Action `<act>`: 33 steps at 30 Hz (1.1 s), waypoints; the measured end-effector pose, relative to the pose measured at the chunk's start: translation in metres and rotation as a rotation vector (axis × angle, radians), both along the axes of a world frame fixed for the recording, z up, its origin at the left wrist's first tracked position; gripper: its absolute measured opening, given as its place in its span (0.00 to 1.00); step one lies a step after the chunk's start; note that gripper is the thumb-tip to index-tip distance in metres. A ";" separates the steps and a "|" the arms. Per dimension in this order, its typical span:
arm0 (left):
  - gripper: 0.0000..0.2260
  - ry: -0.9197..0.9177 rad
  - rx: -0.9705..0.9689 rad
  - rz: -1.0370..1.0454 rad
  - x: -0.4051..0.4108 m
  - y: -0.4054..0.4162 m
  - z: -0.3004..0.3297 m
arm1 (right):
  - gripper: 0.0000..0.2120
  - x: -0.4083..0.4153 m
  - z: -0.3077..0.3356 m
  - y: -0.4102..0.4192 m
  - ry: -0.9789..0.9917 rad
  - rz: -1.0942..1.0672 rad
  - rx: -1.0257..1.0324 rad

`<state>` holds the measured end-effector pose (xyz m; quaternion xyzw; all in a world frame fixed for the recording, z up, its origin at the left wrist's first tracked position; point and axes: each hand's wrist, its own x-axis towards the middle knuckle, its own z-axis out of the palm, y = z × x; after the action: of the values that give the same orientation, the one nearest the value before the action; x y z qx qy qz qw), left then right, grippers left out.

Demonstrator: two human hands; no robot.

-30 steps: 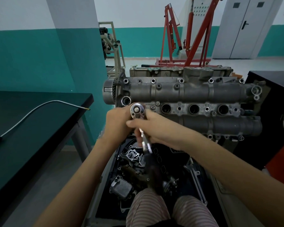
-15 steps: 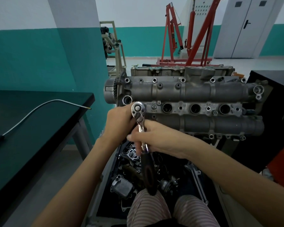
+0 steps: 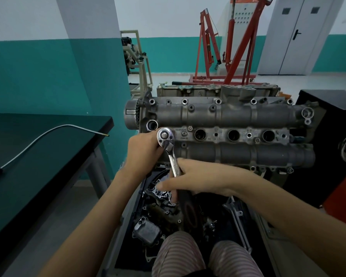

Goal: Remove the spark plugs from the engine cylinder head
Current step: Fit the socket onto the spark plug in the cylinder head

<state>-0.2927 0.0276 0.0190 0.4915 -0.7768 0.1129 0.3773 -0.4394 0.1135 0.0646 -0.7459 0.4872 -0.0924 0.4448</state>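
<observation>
Loosening plug 1: right hand grips ratchet handle, left hand cups its head. Next: swing handle, keep socket seated.

Open gap between dark green-topped workbench and grey metal engine cylinder head; black cabinet crowds its right end.

No legible text, brand, number or sign can be made out. Faint stamped marks are seen on the cylinder head beside the plug wells, and an oval red mark on the ratchet handle; neither can be read.
</observation>
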 end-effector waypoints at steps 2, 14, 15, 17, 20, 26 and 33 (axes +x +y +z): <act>0.11 0.016 -0.009 -0.013 0.000 0.000 0.000 | 0.13 -0.007 0.004 -0.006 0.097 -0.005 -0.082; 0.07 0.046 -0.167 -0.063 -0.003 0.007 0.004 | 0.14 -0.029 0.019 -0.018 0.807 -0.491 -1.094; 0.07 0.050 -0.129 -0.061 -0.002 0.007 0.004 | 0.15 -0.027 0.012 -0.016 0.734 -0.398 -0.923; 0.09 0.045 -0.046 -0.040 -0.001 0.006 0.003 | 0.16 -0.019 0.000 -0.011 0.395 -0.132 -0.337; 0.10 0.017 -0.007 -0.024 0.000 0.004 0.002 | 0.07 -0.003 -0.010 -0.003 -0.039 0.157 0.245; 0.08 0.050 -0.107 -0.043 -0.004 0.007 0.004 | 0.12 -0.030 0.036 -0.011 0.813 0.036 -0.497; 0.03 0.008 -0.229 -0.022 -0.003 0.007 0.004 | 0.14 -0.038 0.080 -0.034 0.841 -0.315 -1.420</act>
<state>-0.2960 0.0342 0.0234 0.4369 -0.7628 0.1948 0.4351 -0.4778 0.0791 0.1445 -0.7441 0.5370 -0.1524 -0.3671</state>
